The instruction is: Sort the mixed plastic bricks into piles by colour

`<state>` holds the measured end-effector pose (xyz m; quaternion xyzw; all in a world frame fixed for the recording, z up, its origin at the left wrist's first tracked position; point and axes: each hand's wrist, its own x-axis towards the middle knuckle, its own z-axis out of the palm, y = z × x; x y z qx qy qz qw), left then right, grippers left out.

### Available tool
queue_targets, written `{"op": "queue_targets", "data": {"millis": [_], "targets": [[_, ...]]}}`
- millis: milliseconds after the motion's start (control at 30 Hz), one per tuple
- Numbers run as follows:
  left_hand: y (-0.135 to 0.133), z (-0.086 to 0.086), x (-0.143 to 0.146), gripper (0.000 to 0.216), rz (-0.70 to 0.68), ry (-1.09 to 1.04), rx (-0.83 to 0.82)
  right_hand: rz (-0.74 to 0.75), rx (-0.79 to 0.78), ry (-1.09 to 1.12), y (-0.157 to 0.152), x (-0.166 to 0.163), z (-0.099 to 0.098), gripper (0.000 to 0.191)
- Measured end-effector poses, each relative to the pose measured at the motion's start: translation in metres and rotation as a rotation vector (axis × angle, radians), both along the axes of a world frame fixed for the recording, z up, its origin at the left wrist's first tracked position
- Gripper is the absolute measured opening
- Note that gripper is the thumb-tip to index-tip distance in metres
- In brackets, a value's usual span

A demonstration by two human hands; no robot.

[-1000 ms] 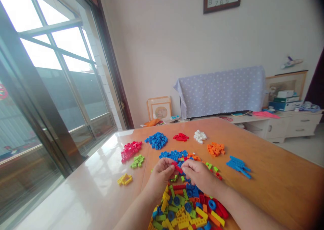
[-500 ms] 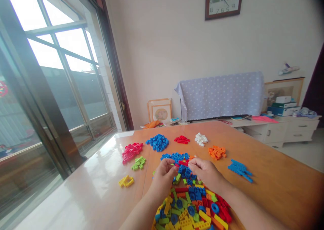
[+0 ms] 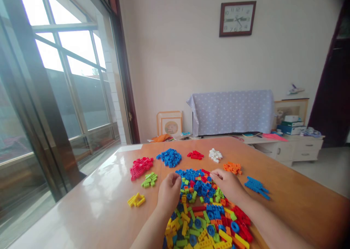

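Observation:
A big mixed pile of plastic building bricks (image 3: 202, 214) in yellow, green, blue, red and orange lies in front of me. Along its left edge is my left hand (image 3: 170, 191), fingers curled together; whatever it may hold is hidden. Over the pile's right side, my right hand (image 3: 226, 181) pinches the end of a slim red brick (image 3: 205, 172) between thumb and fingers. Blue bricks and round blue pieces (image 3: 201, 187) spread between the two hands.
Sorted heaps ring the pile: yellow (image 3: 136, 200), green (image 3: 149, 180), pinkish red (image 3: 141, 167), blue (image 3: 169, 157), red (image 3: 195, 154), white (image 3: 215, 155), orange (image 3: 232, 168), and joined blue pieces (image 3: 256, 187). They rest on a brown table (image 3: 295, 201).
My hands, close together over red bricks before, have moved apart: the left to the left and slightly down, the right to the right with a red brick. The view has tilted upward.

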<state>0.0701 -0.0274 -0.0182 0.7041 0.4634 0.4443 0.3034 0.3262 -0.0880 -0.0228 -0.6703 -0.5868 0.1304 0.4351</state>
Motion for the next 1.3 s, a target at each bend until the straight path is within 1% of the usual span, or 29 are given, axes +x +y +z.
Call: {"op": "queue_targets", "data": {"millis": [133, 267, 367, 467, 633, 800, 900, 1100, 1200, 1300], "targets": [[0.004, -0.003, -0.002, 0.024, 0.028, -0.002, -0.025, 0.014, -0.041, -0.060, 0.015, 0.002, 0.014, 0.037], [0.005, -0.003, -0.003, 0.026, -0.015, -0.021, -0.047, -0.087, -0.149, -0.188, 0.045, 0.013, 0.028, 0.032], [0.005, -0.005, -0.003, 0.027, -0.016, -0.035, -0.053, -0.164, -0.196, -0.234, 0.072, 0.025, 0.031, 0.028], [0.007, -0.008, -0.002, 0.028, 0.011, -0.028, -0.056, -0.218, -0.247, -0.277, 0.098, 0.032, 0.026, 0.026], [0.008, -0.007, -0.003, 0.027, 0.031, -0.007, -0.064, -0.259, -0.332, -0.333, 0.136, 0.031, 0.016, 0.031], [0.006, -0.007, -0.002, 0.027, 0.010, -0.026, -0.080, -0.294, -0.394, -0.364, 0.167, 0.032, 0.011, 0.031], [0.005, -0.007, -0.001, 0.026, 0.015, -0.032, -0.091, -0.291, -0.423, -0.370, 0.181, 0.034, 0.007, 0.032], [0.005, -0.008, 0.000, 0.025, 0.023, -0.024, -0.096, -0.240, -0.459, -0.349, 0.197, 0.038, -0.006, 0.031], [0.005, -0.009, -0.001, 0.026, 0.031, -0.018, -0.097, -0.236, -0.445, -0.344, 0.196, 0.040, -0.009, 0.034], [0.006, -0.009, -0.001, 0.026, 0.029, -0.015, -0.090, -0.238, -0.399, -0.343, 0.187, 0.043, -0.010, 0.035]]}}
